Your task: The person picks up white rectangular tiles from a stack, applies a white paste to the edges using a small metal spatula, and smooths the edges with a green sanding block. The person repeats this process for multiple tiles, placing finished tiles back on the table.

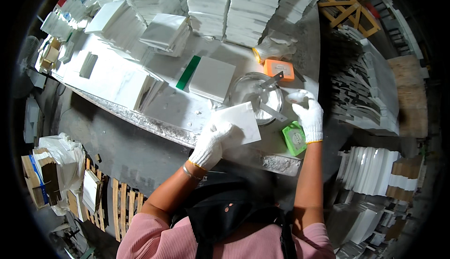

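Note:
My left hand, in a white knit glove, grips a square white tile by its lower left corner, holding it tilted over the table's front edge. My right hand, also gloved, is closed around a small white lump or cloth just right of a round metal bowl. The bowl holds white paste and two metal scrapers. A green box lies below my right hand.
An orange box and a bag lie behind the bowl. A single white tile with a green strip lies left of it. Tall tile stacks fill the table's far side. Pallets and more tiles stand on the floor.

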`<move>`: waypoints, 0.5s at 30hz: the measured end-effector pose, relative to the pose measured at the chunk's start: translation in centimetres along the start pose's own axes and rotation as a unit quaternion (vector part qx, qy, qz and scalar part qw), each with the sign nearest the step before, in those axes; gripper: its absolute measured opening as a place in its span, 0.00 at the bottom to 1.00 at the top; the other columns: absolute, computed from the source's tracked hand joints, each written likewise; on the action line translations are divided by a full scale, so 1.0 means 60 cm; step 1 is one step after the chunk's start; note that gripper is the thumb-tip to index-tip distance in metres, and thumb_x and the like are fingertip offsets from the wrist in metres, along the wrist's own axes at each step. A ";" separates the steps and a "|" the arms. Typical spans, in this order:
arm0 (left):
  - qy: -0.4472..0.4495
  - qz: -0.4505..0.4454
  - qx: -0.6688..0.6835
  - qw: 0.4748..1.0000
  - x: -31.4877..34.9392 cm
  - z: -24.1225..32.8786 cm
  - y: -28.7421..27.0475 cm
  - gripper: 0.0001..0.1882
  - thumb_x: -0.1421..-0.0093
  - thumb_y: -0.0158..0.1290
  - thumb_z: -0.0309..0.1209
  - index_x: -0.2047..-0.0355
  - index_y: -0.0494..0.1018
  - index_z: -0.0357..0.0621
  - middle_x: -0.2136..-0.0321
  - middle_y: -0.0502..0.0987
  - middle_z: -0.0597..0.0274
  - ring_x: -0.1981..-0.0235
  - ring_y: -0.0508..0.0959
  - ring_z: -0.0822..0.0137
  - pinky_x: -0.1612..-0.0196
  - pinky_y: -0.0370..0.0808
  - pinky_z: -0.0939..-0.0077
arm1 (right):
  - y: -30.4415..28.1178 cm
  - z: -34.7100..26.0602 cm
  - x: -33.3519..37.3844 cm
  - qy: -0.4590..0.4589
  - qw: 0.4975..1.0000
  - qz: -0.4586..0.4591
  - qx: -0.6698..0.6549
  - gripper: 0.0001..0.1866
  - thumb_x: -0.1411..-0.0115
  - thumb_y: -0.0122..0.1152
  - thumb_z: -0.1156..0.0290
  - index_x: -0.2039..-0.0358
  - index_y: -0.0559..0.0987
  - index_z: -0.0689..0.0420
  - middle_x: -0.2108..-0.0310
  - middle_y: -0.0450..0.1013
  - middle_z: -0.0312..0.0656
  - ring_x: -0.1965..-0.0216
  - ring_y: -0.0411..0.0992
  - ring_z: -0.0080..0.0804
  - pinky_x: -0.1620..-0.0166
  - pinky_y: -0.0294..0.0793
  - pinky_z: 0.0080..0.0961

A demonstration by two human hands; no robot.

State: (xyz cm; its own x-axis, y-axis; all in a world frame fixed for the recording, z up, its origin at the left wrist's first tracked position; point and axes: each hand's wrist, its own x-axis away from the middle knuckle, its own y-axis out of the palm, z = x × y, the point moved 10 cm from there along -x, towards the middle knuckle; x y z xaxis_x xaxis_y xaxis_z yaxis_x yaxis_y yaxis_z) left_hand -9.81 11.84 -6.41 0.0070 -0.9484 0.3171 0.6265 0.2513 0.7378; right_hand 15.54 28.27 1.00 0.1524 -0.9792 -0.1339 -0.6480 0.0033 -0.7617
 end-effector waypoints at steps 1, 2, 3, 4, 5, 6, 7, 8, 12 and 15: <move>0.000 0.002 -0.001 1.000 0.001 0.002 0.000 0.25 0.36 0.55 0.30 0.41 0.64 0.39 0.55 0.76 0.57 0.56 0.79 0.64 0.53 0.78 0.67 | -0.004 0.011 0.005 0.010 0.999 0.007 -0.033 0.22 0.47 0.66 0.76 0.50 0.78 0.54 0.54 0.79 0.41 0.56 0.78 0.30 0.54 0.77 0.26; 0.000 0.005 -0.001 1.000 0.003 0.003 -0.003 0.24 0.36 0.55 0.30 0.41 0.64 0.39 0.55 0.77 0.57 0.57 0.79 0.63 0.54 0.79 0.66 | -0.017 0.004 0.014 0.013 0.998 0.027 -0.052 0.21 0.46 0.66 0.75 0.50 0.78 0.53 0.54 0.79 0.42 0.56 0.78 0.31 0.55 0.77 0.26; 0.000 0.008 -0.002 1.000 0.004 0.005 -0.004 0.24 0.36 0.54 0.30 0.40 0.64 0.39 0.55 0.77 0.56 0.57 0.80 0.62 0.54 0.79 0.66 | -0.034 -0.013 0.027 0.017 0.996 0.048 -0.071 0.20 0.46 0.66 0.75 0.50 0.79 0.53 0.55 0.79 0.42 0.57 0.78 0.31 0.55 0.77 0.25; -0.004 0.006 -0.003 1.000 0.007 0.011 -0.001 0.23 0.36 0.54 0.30 0.42 0.66 0.38 0.56 0.77 0.57 0.58 0.80 0.64 0.55 0.78 0.68 | -0.050 -0.029 0.040 0.020 0.993 0.069 -0.090 0.20 0.45 0.66 0.74 0.51 0.79 0.53 0.56 0.79 0.43 0.57 0.78 0.31 0.55 0.77 0.25; -0.009 0.000 -0.004 1.000 0.009 0.022 0.012 0.22 0.37 0.55 0.30 0.43 0.67 0.37 0.58 0.78 0.58 0.59 0.79 0.66 0.55 0.78 0.70 | -0.059 -0.045 0.056 0.028 0.992 0.084 -0.091 0.16 0.44 0.66 0.72 0.54 0.81 0.53 0.58 0.79 0.42 0.60 0.79 0.31 0.56 0.77 0.25; -0.014 -0.004 -0.006 1.000 0.011 0.032 0.024 0.21 0.37 0.55 0.29 0.45 0.69 0.36 0.59 0.78 0.58 0.60 0.79 0.67 0.56 0.78 0.71 | -0.057 -0.073 0.067 0.013 0.998 0.054 -0.037 0.15 0.41 0.66 0.69 0.53 0.81 0.56 0.57 0.80 0.41 0.62 0.77 0.27 0.59 0.77 0.24; -0.008 0.005 -0.016 1.000 0.013 0.044 0.030 0.21 0.37 0.55 0.30 0.45 0.69 0.36 0.59 0.79 0.58 0.60 0.79 0.67 0.55 0.77 0.72 | -0.050 -0.106 0.075 -0.017 0.999 0.037 0.005 0.15 0.42 0.67 0.67 0.55 0.82 0.55 0.59 0.80 0.41 0.63 0.77 0.28 0.60 0.77 0.24; -0.002 0.013 -0.027 1.000 0.014 0.056 0.037 0.21 0.37 0.55 0.30 0.45 0.69 0.36 0.58 0.79 0.58 0.59 0.79 0.67 0.55 0.77 0.72 | -0.040 -0.134 0.082 -0.046 0.998 0.023 0.047 0.15 0.42 0.68 0.64 0.56 0.83 0.54 0.60 0.80 0.40 0.64 0.78 0.29 0.62 0.77 0.23; 0.039 0.030 -0.115 0.992 0.007 0.112 0.059 0.22 0.38 0.56 0.31 0.45 0.70 0.36 0.54 0.79 0.58 0.56 0.80 0.67 0.53 0.77 0.73 | 0.013 -0.156 0.077 -0.044 0.990 -0.071 0.114 0.14 0.46 0.69 0.60 0.59 0.84 0.49 0.66 0.80 0.41 0.64 0.78 0.37 0.60 0.78 0.29; 0.073 0.018 -0.361 0.929 -0.008 0.167 0.079 0.20 0.37 0.57 0.31 0.47 0.72 0.36 0.57 0.79 0.61 0.60 0.78 0.68 0.55 0.75 0.74 | 0.039 -0.145 0.070 -0.056 0.987 -0.097 0.117 0.13 0.44 0.65 0.61 0.58 0.84 0.48 0.64 0.80 0.42 0.61 0.78 0.41 0.58 0.77 0.31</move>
State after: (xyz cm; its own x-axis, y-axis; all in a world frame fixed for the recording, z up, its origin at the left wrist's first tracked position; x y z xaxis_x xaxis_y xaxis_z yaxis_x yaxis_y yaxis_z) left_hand -14.64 15.41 2.90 0.1120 -0.9712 0.2103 0.9832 0.1391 0.1185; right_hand 8.17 22.40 4.15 0.3462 -0.9376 -0.0311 -0.4100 -0.1215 -0.9040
